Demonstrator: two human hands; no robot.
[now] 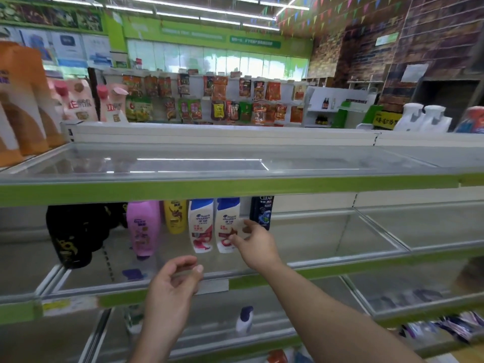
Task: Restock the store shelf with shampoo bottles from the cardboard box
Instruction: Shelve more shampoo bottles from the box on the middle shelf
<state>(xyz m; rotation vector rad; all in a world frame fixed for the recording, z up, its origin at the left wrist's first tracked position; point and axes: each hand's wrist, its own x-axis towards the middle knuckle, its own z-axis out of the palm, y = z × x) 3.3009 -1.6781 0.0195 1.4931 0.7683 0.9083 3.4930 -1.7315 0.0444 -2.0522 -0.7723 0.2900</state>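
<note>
Green-edged shelf (327,239) across the middle of the frame carries a row of shampoo bottles. At centre, the right hand (255,242) reaches to a white bottle (226,224), fingers (246,221) half spread at its side, not wrapped round it. The left hand (170,284), lower centre, is loosely curled and holds nothing. The cardboard box is out of sight. Best to square the bottle upright, label forward, flush with its neighbour.
</note>
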